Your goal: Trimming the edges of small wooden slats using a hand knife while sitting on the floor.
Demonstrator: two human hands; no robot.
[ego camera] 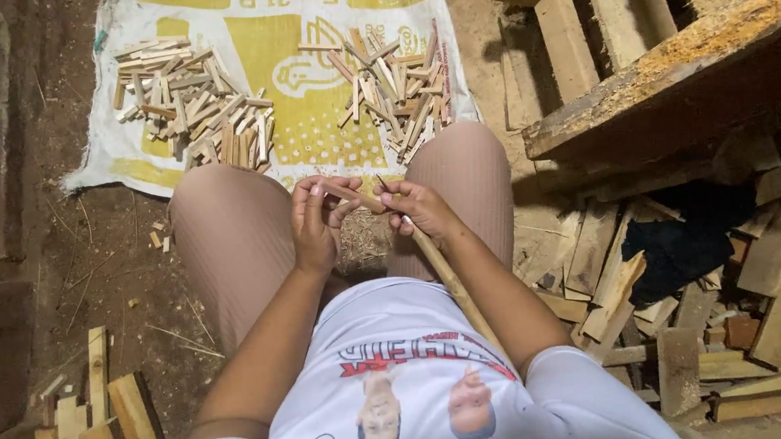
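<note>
Head view, person seated on the dirt floor [106, 260], knees apart.

Left hand [314, 218]: fingers curled closed around a small wood piece [344, 193], pinched at chest height between the knees. Right hand [419, 208]: closed around a long wooden-handled tool [446, 275]; the handle runs back along the forearm toward the torso, its working end meeting the small piece. Blade itself too small to make out.

Surroundings: a white-and-yellow sack [294, 116] spread on the floor ahead carries two heaps of short cut sticks, the left heap [191, 100] and the right heap [394, 89], well apart. Shavings lie between the knees. Rough planks [666, 68] and offcuts [750, 303] stacked at right; more boards [100, 428] near the left elbow.

Judgement on technique: the trimming likely goes best with the piece gripped behind the cutting line, left fingertips clear of the edge, short controlled strokes directed away from the body, and the long handle braced against the forearm for steadiness.
</note>
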